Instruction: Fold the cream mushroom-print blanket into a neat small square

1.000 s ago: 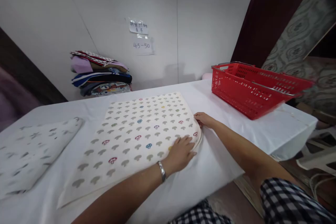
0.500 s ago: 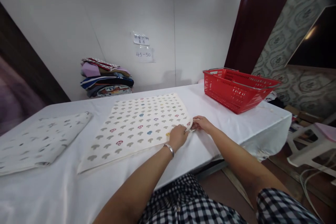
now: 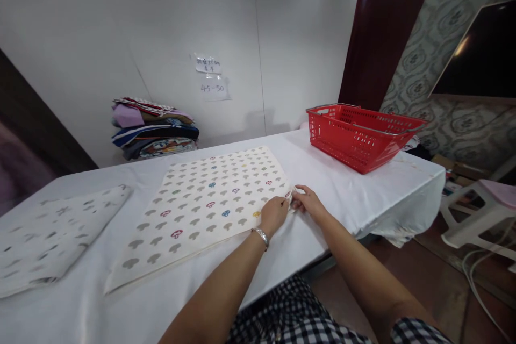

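Note:
A cream cloth with a mushroom print (image 3: 209, 204) lies flat in the middle of the white-covered table (image 3: 363, 193). My left hand (image 3: 274, 214), with a silver bracelet at the wrist, pinches the cloth's near right corner. My right hand (image 3: 306, 200) holds the same corner from the right side, fingers closed on the edge. The two hands almost touch each other there.
A second folded white cloth with grey marks (image 3: 52, 236) lies at the table's left. A stack of folded clothes (image 3: 155, 128) sits against the back wall. A red plastic basket (image 3: 358, 134) stands at the table's far right. A white stool (image 3: 479, 215) is on the floor to the right.
My left hand went from lying flat on the cloth to pinching its right corner. My right hand slid along the edge to that corner. The view pulled back and shifted.

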`<action>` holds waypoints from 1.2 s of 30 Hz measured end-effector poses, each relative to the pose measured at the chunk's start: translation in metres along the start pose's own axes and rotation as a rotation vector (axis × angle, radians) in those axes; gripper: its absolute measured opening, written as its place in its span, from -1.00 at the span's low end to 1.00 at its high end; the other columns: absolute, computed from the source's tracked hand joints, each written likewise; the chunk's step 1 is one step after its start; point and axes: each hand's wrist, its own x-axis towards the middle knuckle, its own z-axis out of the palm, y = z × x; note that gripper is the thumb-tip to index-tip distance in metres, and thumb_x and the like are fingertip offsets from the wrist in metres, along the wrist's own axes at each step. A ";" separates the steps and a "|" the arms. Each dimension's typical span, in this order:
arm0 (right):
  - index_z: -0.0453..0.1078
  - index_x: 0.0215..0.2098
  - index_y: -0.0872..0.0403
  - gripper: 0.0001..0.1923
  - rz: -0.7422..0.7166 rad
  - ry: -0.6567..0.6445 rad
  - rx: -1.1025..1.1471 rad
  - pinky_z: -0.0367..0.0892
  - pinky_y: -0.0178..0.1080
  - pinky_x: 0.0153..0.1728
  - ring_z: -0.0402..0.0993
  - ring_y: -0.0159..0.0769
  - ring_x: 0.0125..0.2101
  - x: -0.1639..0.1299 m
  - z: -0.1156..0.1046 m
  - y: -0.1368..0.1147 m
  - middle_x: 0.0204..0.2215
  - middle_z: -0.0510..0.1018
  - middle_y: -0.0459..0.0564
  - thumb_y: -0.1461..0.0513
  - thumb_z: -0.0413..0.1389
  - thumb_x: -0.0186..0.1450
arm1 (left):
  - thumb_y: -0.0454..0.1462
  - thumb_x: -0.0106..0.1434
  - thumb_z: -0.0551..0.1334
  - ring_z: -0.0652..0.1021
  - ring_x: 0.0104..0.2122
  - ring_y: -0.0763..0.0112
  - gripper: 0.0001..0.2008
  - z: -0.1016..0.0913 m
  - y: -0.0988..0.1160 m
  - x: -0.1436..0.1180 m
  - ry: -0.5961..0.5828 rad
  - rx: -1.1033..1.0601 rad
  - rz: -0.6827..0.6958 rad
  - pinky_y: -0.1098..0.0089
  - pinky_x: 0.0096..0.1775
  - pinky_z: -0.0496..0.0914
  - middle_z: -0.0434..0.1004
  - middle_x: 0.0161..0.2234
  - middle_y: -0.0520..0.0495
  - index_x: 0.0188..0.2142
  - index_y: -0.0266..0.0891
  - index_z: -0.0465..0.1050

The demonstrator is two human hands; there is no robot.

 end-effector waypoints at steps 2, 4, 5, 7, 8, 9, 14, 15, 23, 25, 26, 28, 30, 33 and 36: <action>0.17 -0.02 0.09 -0.53 -0.008 0.006 -0.006 0.10 -0.44 -0.77 0.42 -0.41 -0.66 -0.002 0.001 0.000 -0.55 0.52 -0.13 0.19 0.13 0.12 | -0.20 0.30 -0.06 0.47 -0.32 0.37 -0.64 0.001 0.000 0.001 -0.008 -0.002 0.001 0.42 -0.36 0.22 0.53 -0.31 -0.07 -0.41 -0.22 0.47; 0.18 -0.03 0.09 -0.53 -0.019 0.018 -0.033 0.11 -0.44 -0.77 0.43 -0.39 -0.65 -0.003 0.002 0.000 -0.59 0.49 -0.15 0.23 0.12 0.09 | -0.21 0.29 -0.04 0.47 -0.31 0.37 -0.67 0.001 0.000 0.002 -0.022 -0.003 0.008 0.42 -0.35 0.23 0.53 -0.29 -0.06 -0.37 -0.20 0.47; 0.19 -0.03 0.09 -0.53 -0.022 0.027 -0.045 0.12 -0.44 -0.77 0.43 -0.38 -0.65 -0.003 0.002 0.000 -0.61 0.48 -0.16 0.26 0.10 0.07 | -0.21 0.28 -0.03 0.47 -0.30 0.38 -0.69 0.000 0.000 0.002 -0.027 -0.004 0.018 0.43 -0.34 0.23 0.52 -0.28 -0.05 -0.35 -0.19 0.47; 0.20 -0.04 0.09 -0.52 -0.022 0.042 -0.061 0.13 -0.44 -0.77 0.44 -0.36 -0.65 -0.003 0.002 0.000 -0.65 0.45 -0.18 0.29 0.06 0.04 | -0.24 0.28 -0.02 0.46 -0.29 0.39 -0.72 -0.005 0.001 0.003 -0.006 0.018 0.035 0.43 -0.32 0.24 0.51 -0.27 -0.03 -0.30 -0.17 0.46; 0.19 -0.03 0.10 -0.51 -0.022 0.044 -0.062 0.14 -0.44 -0.76 0.44 -0.35 -0.65 -0.003 0.002 0.001 -0.66 0.45 -0.18 0.29 0.05 0.03 | -0.25 0.28 -0.03 0.46 -0.28 0.40 -0.73 -0.008 0.001 0.003 0.026 0.050 0.044 0.43 -0.30 0.24 0.50 -0.27 -0.03 -0.28 -0.17 0.45; 0.19 -0.02 0.10 -0.49 -0.024 0.043 -0.060 0.16 -0.43 -0.76 0.44 -0.35 -0.65 -0.003 0.001 0.001 -0.66 0.45 -0.18 0.29 0.04 0.03 | -0.27 0.28 -0.04 0.45 -0.26 0.39 -0.73 -0.011 0.002 0.003 0.065 0.097 0.063 0.42 -0.28 0.25 0.49 -0.27 -0.03 -0.26 -0.17 0.44; 0.15 0.02 0.11 -0.44 -0.019 0.015 -0.001 0.27 -0.39 -0.69 0.46 -0.31 -0.61 -0.006 -0.001 0.001 -0.62 0.48 -0.14 0.27 0.04 0.02 | -0.34 0.29 -0.03 0.41 -0.21 0.29 -0.75 -0.012 0.006 0.003 0.073 0.389 0.242 0.33 -0.24 0.26 0.42 -0.27 -0.12 -0.22 -0.22 0.41; 0.14 0.02 0.11 -0.44 -0.018 0.014 0.013 0.29 -0.38 -0.68 0.46 -0.31 -0.61 -0.006 -0.001 0.000 -0.62 0.47 -0.14 0.27 0.04 0.02 | -0.35 0.28 -0.02 0.41 -0.21 0.27 -0.75 -0.009 0.006 0.002 0.038 0.425 0.254 0.31 -0.25 0.26 0.41 -0.27 -0.14 -0.22 -0.24 0.42; 0.16 0.00 0.09 -0.46 -0.030 0.025 0.031 0.33 -0.36 -0.65 0.43 -0.35 -0.63 -0.008 -0.001 0.000 -0.64 0.42 -0.20 0.27 0.03 0.00 | -0.37 0.28 -0.03 0.39 -0.18 0.26 -0.75 0.013 0.006 -0.003 -0.012 0.438 0.246 0.29 -0.22 0.27 0.40 -0.22 -0.16 -0.17 -0.25 0.39; 0.15 0.01 0.08 -0.43 -0.048 0.022 0.016 0.32 -0.37 -0.66 0.42 -0.36 -0.65 -0.006 -0.001 0.003 -0.66 0.41 -0.22 0.27 0.02 -0.01 | -0.38 0.27 -0.02 0.39 -0.17 0.26 -0.75 0.012 0.006 -0.004 -0.007 0.435 0.246 0.29 -0.22 0.27 0.41 -0.20 -0.16 -0.14 -0.25 0.37; 0.15 0.01 0.08 -0.43 -0.061 0.023 0.008 0.31 -0.37 -0.67 0.42 -0.36 -0.65 -0.005 -0.001 0.005 -0.66 0.40 -0.23 0.26 0.02 -0.01 | -0.39 0.27 -0.02 0.39 -0.17 0.26 -0.75 0.011 0.006 -0.004 -0.006 0.434 0.250 0.29 -0.22 0.27 0.41 -0.20 -0.16 -0.14 -0.25 0.36; 0.14 0.02 0.07 -0.42 -0.086 0.034 -0.004 0.29 -0.38 -0.69 0.43 -0.36 -0.65 -0.003 -0.001 0.008 -0.65 0.40 -0.24 0.25 0.02 -0.01 | -0.39 0.27 -0.02 0.39 -0.17 0.25 -0.76 0.009 0.006 -0.004 -0.011 0.435 0.255 0.29 -0.22 0.28 0.41 -0.20 -0.16 -0.15 -0.25 0.36; 0.15 0.01 0.08 -0.42 -0.105 0.050 -0.015 0.27 -0.39 -0.71 0.42 -0.36 -0.66 -0.002 0.000 0.010 -0.64 0.40 -0.24 0.23 0.03 -0.01 | -0.39 0.28 -0.03 0.39 -0.17 0.25 -0.74 0.006 0.005 -0.003 -0.004 0.442 0.246 0.29 -0.22 0.28 0.41 -0.21 -0.16 -0.12 -0.25 0.35; 0.16 0.01 0.08 -0.43 -0.124 0.075 -0.033 0.23 -0.41 -0.72 0.39 -0.40 -0.69 -0.002 0.001 0.010 -0.64 0.39 -0.25 0.22 0.02 0.00 | -0.40 0.28 -0.05 0.39 -0.17 0.23 -0.70 0.004 0.005 -0.003 0.013 0.461 0.236 0.27 -0.22 0.28 0.41 -0.20 -0.18 -0.05 -0.26 0.32; 0.17 0.00 0.08 -0.44 -0.135 0.085 -0.043 0.22 -0.41 -0.72 0.37 -0.42 -0.70 -0.004 0.002 0.009 -0.65 0.37 -0.27 0.22 0.01 0.00 | -0.40 0.27 -0.03 0.39 -0.17 0.22 -0.74 0.006 0.006 -0.005 -0.003 0.460 0.258 0.27 -0.23 0.27 0.42 -0.20 -0.17 -0.14 -0.27 0.36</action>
